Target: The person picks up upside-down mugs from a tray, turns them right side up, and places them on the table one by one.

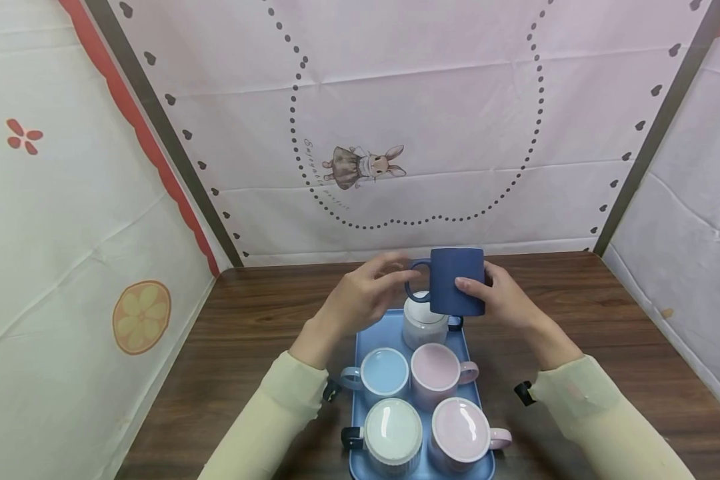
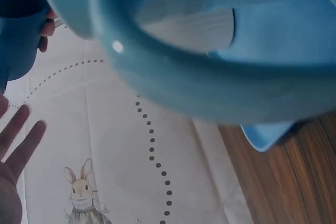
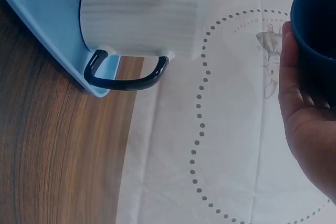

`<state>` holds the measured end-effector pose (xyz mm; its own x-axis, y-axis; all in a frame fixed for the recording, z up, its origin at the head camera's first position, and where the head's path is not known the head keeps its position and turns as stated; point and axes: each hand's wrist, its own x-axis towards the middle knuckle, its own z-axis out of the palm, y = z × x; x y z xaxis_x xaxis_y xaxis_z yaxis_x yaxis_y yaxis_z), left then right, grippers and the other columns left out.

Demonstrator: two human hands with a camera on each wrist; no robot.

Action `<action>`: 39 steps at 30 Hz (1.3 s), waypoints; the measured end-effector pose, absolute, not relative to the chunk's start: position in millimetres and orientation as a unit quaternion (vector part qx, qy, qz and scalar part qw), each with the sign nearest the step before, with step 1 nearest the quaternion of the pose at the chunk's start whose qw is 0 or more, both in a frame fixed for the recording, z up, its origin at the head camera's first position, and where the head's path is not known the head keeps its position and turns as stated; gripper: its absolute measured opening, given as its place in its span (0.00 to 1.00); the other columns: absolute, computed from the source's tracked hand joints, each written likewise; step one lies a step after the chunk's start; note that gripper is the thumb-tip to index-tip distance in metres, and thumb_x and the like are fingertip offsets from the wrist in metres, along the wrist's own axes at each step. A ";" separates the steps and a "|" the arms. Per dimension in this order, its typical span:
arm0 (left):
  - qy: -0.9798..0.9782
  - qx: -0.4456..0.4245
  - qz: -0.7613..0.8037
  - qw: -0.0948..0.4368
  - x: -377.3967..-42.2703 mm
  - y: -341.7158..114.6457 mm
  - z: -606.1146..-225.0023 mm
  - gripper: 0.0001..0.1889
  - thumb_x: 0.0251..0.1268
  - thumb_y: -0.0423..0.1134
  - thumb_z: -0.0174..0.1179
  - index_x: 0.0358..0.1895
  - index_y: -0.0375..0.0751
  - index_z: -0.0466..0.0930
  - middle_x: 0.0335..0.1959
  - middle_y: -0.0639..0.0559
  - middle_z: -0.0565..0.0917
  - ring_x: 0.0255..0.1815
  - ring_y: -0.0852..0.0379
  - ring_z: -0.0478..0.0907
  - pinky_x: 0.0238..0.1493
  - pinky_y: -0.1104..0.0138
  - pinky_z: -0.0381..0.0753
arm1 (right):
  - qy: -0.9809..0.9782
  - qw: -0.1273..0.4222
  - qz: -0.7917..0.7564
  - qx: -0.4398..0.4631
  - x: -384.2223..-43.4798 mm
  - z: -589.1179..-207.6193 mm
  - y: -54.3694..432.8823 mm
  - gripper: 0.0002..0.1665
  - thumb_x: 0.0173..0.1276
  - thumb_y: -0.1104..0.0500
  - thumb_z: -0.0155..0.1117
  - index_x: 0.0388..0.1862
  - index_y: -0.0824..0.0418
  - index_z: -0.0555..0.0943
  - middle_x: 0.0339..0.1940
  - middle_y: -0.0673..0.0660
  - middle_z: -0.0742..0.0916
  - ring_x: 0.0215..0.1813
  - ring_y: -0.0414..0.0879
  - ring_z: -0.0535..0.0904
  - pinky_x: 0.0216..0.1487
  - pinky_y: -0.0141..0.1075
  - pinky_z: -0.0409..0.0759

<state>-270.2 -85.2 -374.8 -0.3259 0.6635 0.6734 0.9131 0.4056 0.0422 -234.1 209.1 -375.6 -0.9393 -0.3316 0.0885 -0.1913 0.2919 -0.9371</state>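
A dark blue mug (image 1: 458, 281) is held up above the far end of the blue tray (image 1: 360, 347), its handle to the left. My right hand (image 1: 507, 297) grips the mug from its right side, thumb across the front. At the handle is my left hand (image 1: 366, 293), with fingertips right at the loop; in the left wrist view its fingers (image 2: 32, 142) are spread and fairly straight. Partly hidden behind the mug, a white mug with a black handle (image 1: 425, 327) stands on the tray. The right wrist view shows that white ribbed mug (image 3: 142, 19) close up.
Nearer on the tray stand a light blue mug (image 1: 385, 375), a pink mug (image 1: 435, 373), a white mug with a black handle (image 1: 393, 437) and another pink mug (image 1: 461, 433). A patterned cloth wall (image 1: 432, 133) rises behind the wooden table (image 1: 264, 320).
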 end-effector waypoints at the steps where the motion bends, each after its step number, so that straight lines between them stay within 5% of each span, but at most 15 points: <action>1: -0.782 -0.506 -0.194 0.307 -270.8 -85.2 -375.0 0.23 0.68 0.29 0.65 0.65 0.49 0.82 0.69 0.45 0.77 0.63 0.51 0.82 0.61 0.66 0.84 | 0.799 0.065 -0.577 -0.159 -234.6 -375.2 209.1 0.41 0.79 0.45 0.52 0.80 0.69 0.58 0.67 0.74 0.79 0.58 0.58 0.84 0.62 0.51 0.84; 10: -0.746 -0.518 -0.074 0.413 -273.1 -82.0 -372.6 0.15 0.62 0.42 0.75 0.52 0.50 0.89 0.63 0.50 0.84 0.67 0.49 0.79 0.71 0.63 0.77 | 0.791 0.098 -0.591 -0.125 -236.1 -371.9 207.0 0.47 0.79 0.36 0.45 0.80 0.70 0.57 0.62 0.73 0.81 0.55 0.52 0.84 0.63 0.44 0.78; 15: -0.744 -0.519 -0.035 0.419 -270.6 -79.1 -371.7 0.15 0.61 0.50 0.75 0.50 0.54 0.90 0.58 0.57 0.87 0.54 0.55 0.81 0.58 0.66 0.81 | 0.776 0.128 -0.607 -0.114 -235.9 -369.9 206.6 0.49 0.79 0.32 0.42 0.79 0.70 0.58 0.62 0.71 0.82 0.55 0.51 0.83 0.65 0.46 0.77; 19: -0.749 -0.532 -0.042 0.393 -270.1 -77.0 -372.1 0.15 0.64 0.51 0.73 0.51 0.52 0.89 0.54 0.59 0.89 0.43 0.59 0.78 0.44 0.70 0.78 | 0.766 0.154 -0.617 -0.095 -236.0 -368.2 206.7 0.50 0.78 0.29 0.39 0.80 0.67 0.58 0.61 0.68 0.83 0.56 0.50 0.84 0.66 0.48 0.78; 26: -0.773 -0.548 -0.045 0.317 -268.6 -72.8 -372.2 0.14 0.72 0.50 0.66 0.53 0.49 0.86 0.53 0.56 0.87 0.50 0.59 0.81 0.53 0.69 0.83 | 0.738 0.205 -0.641 -0.042 -236.5 -365.1 206.5 0.56 0.75 0.25 0.42 0.83 0.65 0.52 0.55 0.62 0.86 0.49 0.46 0.88 0.60 0.41 0.84; 32: -0.809 -0.535 -0.039 0.242 -263.3 -70.0 -374.3 0.13 0.79 0.51 0.58 0.53 0.49 0.81 0.48 0.58 0.83 0.46 0.60 0.79 0.49 0.69 0.81 | 0.710 0.237 -0.662 -0.029 -237.5 -365.9 206.7 0.56 0.75 0.25 0.43 0.82 0.67 0.51 0.44 0.56 0.89 0.39 0.44 0.90 0.46 0.37 0.89; 39: -0.823 -0.529 -0.050 0.200 -259.8 -66.5 -375.8 0.12 0.82 0.50 0.51 0.53 0.47 0.76 0.44 0.57 0.77 0.44 0.58 0.71 0.46 0.68 0.75 | 0.690 0.266 -0.672 -0.037 -239.0 -368.5 208.6 0.56 0.76 0.25 0.42 0.80 0.70 0.53 0.40 0.55 0.91 0.35 0.44 0.90 0.43 0.37 0.89</action>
